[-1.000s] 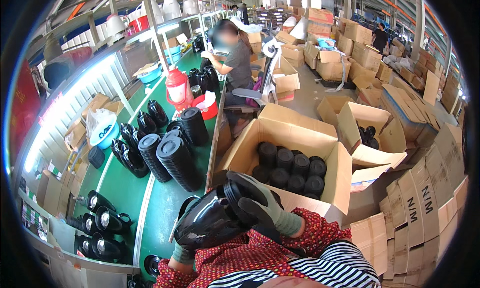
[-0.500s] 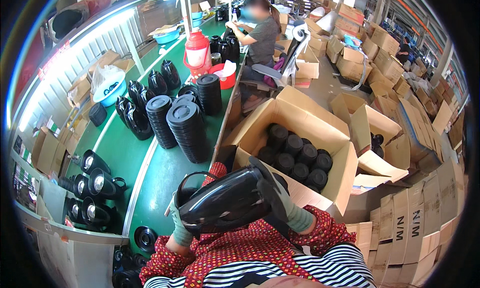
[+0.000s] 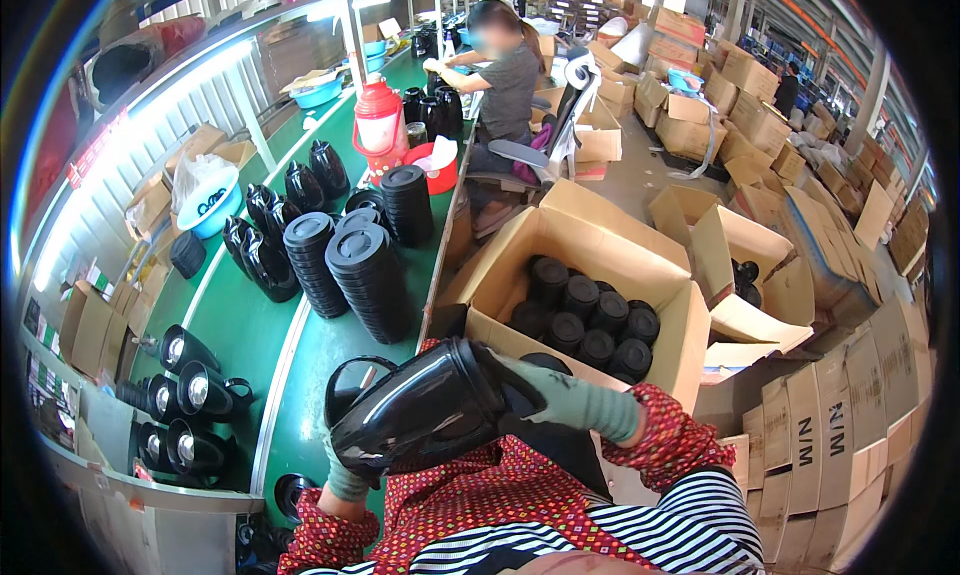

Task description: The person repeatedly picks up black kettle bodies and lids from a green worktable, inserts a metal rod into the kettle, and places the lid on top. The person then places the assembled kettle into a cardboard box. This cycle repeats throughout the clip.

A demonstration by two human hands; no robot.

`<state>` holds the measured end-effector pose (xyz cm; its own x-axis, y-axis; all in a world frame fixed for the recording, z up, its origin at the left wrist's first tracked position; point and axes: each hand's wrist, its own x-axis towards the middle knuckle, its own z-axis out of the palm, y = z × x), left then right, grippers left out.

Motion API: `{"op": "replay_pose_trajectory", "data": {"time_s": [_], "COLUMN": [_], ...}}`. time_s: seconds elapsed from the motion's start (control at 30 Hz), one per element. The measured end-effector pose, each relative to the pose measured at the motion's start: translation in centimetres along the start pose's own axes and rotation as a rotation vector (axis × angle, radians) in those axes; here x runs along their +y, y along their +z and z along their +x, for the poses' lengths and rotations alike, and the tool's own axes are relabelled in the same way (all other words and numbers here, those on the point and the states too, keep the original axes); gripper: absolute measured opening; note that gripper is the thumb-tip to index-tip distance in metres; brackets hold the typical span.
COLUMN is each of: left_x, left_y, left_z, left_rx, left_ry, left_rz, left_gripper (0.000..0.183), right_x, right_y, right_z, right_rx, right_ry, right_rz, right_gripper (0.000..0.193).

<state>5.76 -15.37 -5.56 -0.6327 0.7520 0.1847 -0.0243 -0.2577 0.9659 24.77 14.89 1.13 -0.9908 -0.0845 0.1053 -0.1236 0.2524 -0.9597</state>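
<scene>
A glossy black jug (image 3: pixel 415 420) with a loop handle is held sideways in front of my body. My left hand (image 3: pixel 345 467), in a green-grey glove, grips its left end from below; the jug hides most of those fingers. My right hand (image 3: pixel 570 397), gloved alike, is closed round a black round cap (image 3: pixel 507 387) at the jug's right end. The cap lies against that end; whether it is seated I cannot tell. Beyond the jug, on the green bench, stand stacks of ribbed black discs (image 3: pixel 368 280).
An open carton (image 3: pixel 600 230) of black cylinders sits to the right, with flattened cartons (image 3: pixel 820 435) nearby. Several black jugs (image 3: pixel 205 390) lie on the bench (image 3: pixel 265 340) at left. Further along are a pink-red bucket (image 3: pixel 380 125) and a seated person (image 3: pixel 505 85).
My right hand has brought the black cap from a tilted position flatter against the jug's end. The jug and my left hand have shifted slightly left.
</scene>
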Motion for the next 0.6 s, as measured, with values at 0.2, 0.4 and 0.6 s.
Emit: {"op": "replay_pose_trajectory", "data": {"time_s": [0.2, 0.4, 0.6], "left_x": [-5.2, -1.9, 0.0], "left_y": [-0.4, 0.6, 0.8], "left_z": [2.9, 1.7, 1.9], "left_rx": [-0.226, -0.179, -0.147], "left_ry": [-0.357, -0.19, -0.164], "left_rz": [-0.232, -0.183, -0.29], "left_gripper": [0.057, 0.055, 0.061], "right_x": [-1.0, -3.1, -3.6], "right_y": [0.6, 2.7, 1.9], "right_z": [1.7, 0.8, -0.6], "right_rx": [0.179, 0.346, 0.389], "right_ry": [-0.679, -0.414, -0.434], "right_rz": [-0.541, 0.123, 0.088], "right_gripper": [0.119, 0.086, 0.091]}}
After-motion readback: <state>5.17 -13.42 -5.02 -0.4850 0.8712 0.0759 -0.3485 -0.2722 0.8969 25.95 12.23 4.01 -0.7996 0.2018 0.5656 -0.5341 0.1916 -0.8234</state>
